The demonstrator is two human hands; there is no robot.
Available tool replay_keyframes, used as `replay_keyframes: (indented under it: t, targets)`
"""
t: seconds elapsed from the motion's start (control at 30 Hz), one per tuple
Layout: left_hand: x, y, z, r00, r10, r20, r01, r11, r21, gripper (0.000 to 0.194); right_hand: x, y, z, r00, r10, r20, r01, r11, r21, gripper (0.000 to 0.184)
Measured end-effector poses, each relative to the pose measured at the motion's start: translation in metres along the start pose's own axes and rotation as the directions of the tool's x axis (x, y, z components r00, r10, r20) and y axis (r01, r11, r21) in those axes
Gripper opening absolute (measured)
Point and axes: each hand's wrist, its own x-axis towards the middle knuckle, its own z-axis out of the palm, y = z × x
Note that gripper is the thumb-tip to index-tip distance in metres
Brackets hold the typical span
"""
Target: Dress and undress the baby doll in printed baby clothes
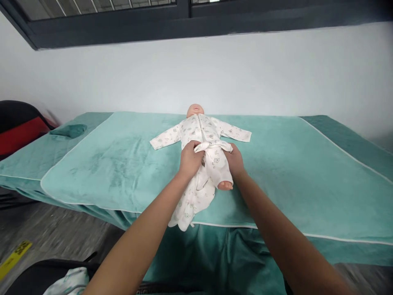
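A baby doll [195,110] lies on its back on the green-covered bed, head toward the wall. It wears a white printed baby outfit [201,127] with both sleeves spread out sideways. My left hand [190,157] and my right hand [235,159] grip bunched cloth on either side of the doll's lower body. One doll foot [225,185] sticks out of a leg opening between my wrists. The other leg part of the outfit [190,205] hangs loosely toward the bed's near edge. My fingertips are partly hidden in the folds.
The bed [294,172] has a teal cover with white piping and a face hole [69,131] at the left. A black and red chair [21,127] stands left. Patterned cloth [70,282] lies on a black surface at lower left.
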Motion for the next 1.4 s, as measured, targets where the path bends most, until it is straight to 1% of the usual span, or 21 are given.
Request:
replay_keyframes:
  t: [0.07,0.13,0.2,0.27,0.33,0.43,0.5,0.57,0.6,0.67,0.73,0.8,0.83,0.93,0.97,1.0,1.1,1.2,1.27,1.33,1.4]
  targets:
    - [0.003,-0.001,0.0,1.0,-0.01,-0.004,0.01,1.0,-0.029,0.016,0.005,0.003,0.003,0.999,0.006,-0.053,-0.007,1.0,-0.025,0.035]
    - [0.004,-0.001,-0.003,0.999,-0.015,0.045,0.018,0.998,-0.068,0.016,0.003,0.006,0.005,0.996,-0.002,-0.087,-0.001,1.0,-0.028,0.036]
    - [0.001,-0.001,-0.009,0.986,-0.026,0.164,0.049,0.989,-0.141,0.017,-0.002,0.008,0.003,0.995,-0.025,-0.094,0.025,1.0,-0.003,0.037]
    - [-0.004,-0.001,-0.017,0.956,-0.068,0.284,0.139,0.962,-0.234,0.021,-0.006,0.006,-0.002,0.994,-0.073,-0.078,0.075,0.997,0.02,0.037]
    - [-0.009,-0.003,-0.026,0.923,-0.126,0.362,0.251,0.913,-0.321,0.025,-0.008,-0.001,-0.011,0.988,-0.153,-0.011,0.153,0.988,0.001,0.035]
    - [-0.013,-0.005,-0.032,0.896,-0.15,0.419,0.346,0.827,-0.443,0.032,-0.01,-0.031,-0.019,0.948,-0.233,0.218,0.25,0.967,-0.052,0.037]
    - [-0.013,-0.005,-0.031,0.894,-0.127,0.43,0.357,0.781,-0.512,0.034,-0.013,-0.059,-0.015,0.912,-0.199,0.358,0.25,0.963,-0.103,0.037]
    - [-0.012,-0.002,-0.028,0.9,-0.099,0.425,0.345,0.76,-0.551,0.033,-0.015,-0.086,-0.005,0.898,-0.127,0.421,0.247,0.938,-0.245,0.026]
    - [-0.012,0.0,-0.027,0.904,-0.091,0.417,0.334,0.76,-0.557,0.033,-0.015,-0.097,0.001,0.893,-0.09,0.44,0.252,0.911,-0.327,0.02]
    - [-0.01,0.004,-0.028,0.91,-0.08,0.406,0.309,0.784,-0.538,0.034,-0.01,-0.112,0.01,0.868,-0.011,0.496,0.259,0.862,-0.435,0.022]
    - [-0.007,0.006,-0.033,0.9,-0.062,0.431,0.289,0.825,-0.486,0.035,0.0,-0.119,0.012,0.813,0.062,0.579,0.25,0.861,-0.442,0.027]
    - [-0.004,0.005,-0.04,0.865,-0.034,0.501,0.28,0.861,-0.424,0.036,0.014,-0.12,0.007,0.761,0.101,0.641,0.222,0.888,-0.403,0.025]
    - [-0.002,0.003,-0.044,0.837,-0.017,0.547,0.279,0.873,-0.401,0.036,0.021,-0.119,0.004,0.753,0.111,0.649,0.196,0.903,-0.382,0.024]
    - [0.003,-0.009,-0.047,0.764,0.054,0.643,0.289,0.863,-0.415,0.036,0.034,-0.112,-0.001,0.778,0.133,0.614,0.056,0.959,-0.279,0.019]
    - [0.004,-0.014,-0.046,0.763,0.069,0.642,0.298,0.845,-0.445,0.036,0.036,-0.108,0.001,0.781,0.14,0.608,-0.004,0.976,-0.218,0.018]
    - [0.005,-0.018,-0.044,0.78,0.072,0.621,0.308,0.82,-0.482,0.035,0.036,-0.104,0.004,0.783,0.143,0.606,-0.063,0.987,-0.151,0.017]
    - [0.005,-0.025,-0.033,0.888,0.02,0.459,0.293,0.745,-0.599,0.029,0.03,-0.094,0.017,0.775,0.142,0.616,-0.179,0.984,-0.003,0.017]
    - [0.006,-0.022,-0.023,0.955,-0.03,0.294,0.227,0.713,-0.663,0.025,0.026,-0.091,0.026,0.724,0.16,0.671,-0.167,0.984,-0.055,0.029]
    - [0.007,-0.02,-0.02,0.967,-0.071,0.244,0.219,0.721,-0.658,0.024,0.026,-0.094,0.026,0.643,0.211,0.736,-0.105,0.977,-0.188,0.038]
    - [0.006,-0.019,-0.02,0.966,-0.117,0.232,0.243,0.728,-0.641,0.024,0.027,-0.098,0.024,0.572,0.275,0.773,-0.036,0.95,-0.311,0.039]
    - [0.003,-0.019,-0.024,0.953,-0.123,0.277,0.278,0.715,-0.641,0.028,0.029,-0.1,0.022,0.564,0.298,0.77,-0.021,0.937,-0.347,0.038]
